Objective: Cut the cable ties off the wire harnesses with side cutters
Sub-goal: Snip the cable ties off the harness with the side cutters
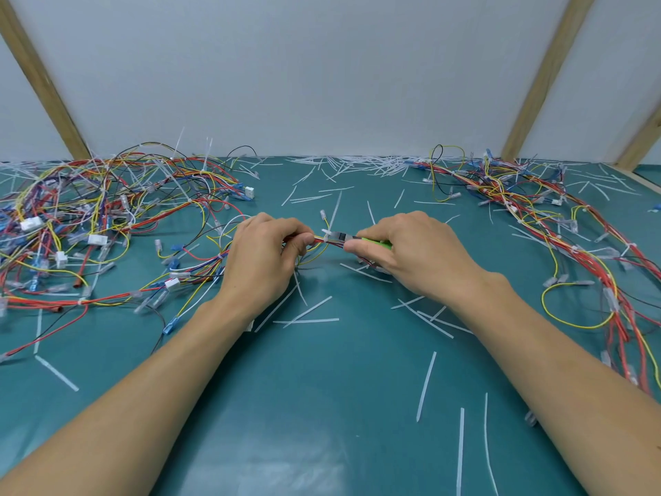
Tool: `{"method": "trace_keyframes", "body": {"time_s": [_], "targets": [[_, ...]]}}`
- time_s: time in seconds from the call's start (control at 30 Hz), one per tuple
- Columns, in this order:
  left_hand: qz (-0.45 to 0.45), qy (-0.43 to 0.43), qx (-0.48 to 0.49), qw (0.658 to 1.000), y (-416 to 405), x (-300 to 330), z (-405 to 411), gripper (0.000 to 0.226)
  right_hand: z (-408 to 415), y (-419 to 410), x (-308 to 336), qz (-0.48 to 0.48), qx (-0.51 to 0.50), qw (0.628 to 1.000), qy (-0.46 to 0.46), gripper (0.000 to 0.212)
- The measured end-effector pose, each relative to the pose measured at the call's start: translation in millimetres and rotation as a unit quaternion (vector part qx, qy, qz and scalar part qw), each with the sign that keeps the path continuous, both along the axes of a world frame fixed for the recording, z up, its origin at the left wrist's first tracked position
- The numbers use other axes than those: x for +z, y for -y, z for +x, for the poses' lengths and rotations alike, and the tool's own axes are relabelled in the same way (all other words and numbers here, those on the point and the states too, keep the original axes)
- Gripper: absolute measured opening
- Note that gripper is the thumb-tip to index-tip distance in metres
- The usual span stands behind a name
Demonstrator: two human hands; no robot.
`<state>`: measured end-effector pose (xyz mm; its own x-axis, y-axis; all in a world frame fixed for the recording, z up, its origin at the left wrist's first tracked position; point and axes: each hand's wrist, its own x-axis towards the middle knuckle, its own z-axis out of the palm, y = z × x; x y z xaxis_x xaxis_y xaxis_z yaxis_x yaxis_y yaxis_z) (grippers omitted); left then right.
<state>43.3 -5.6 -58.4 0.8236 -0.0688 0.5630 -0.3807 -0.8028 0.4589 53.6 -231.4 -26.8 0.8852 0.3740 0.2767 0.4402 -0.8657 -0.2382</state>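
At the centre of a green table (322, 406), a person's left hand (263, 257) curls its fingers and thumb tightly around a bundle of red and yellow wires, the wire harness (319, 242), pinching it just left of a white cable tie (327, 235). The right hand (404, 252) grips green-handled side cutters (352, 239), fingers wrapped closed around the handles, thumb along the near side; the metal tip touches the tie. Whether the blades are closed on the tie cannot be told. A tangled pile of harnesses (100, 216) lies far left, another pile (536, 209) far right. Cut white tie strips (307, 313) litter the table around both hands.
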Motion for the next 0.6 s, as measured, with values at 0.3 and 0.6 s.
{"method": "trace_keyframes", "body": {"time_s": [0.3, 0.6], "targets": [[0.001, -0.006, -0.005, 1.0, 0.2, 0.0, -0.4, 0.013, -1.4, -3.0, 1.5, 0.031, 0.003, 0.999, -0.009, 0.071], [0.002, -0.007, -0.005, 1.0, 0.9, -0.4, -1.8, 0.012, -1.0, -3.0, -1.4, 0.026, 0.0, 1.0, -0.009, 0.05]]}}
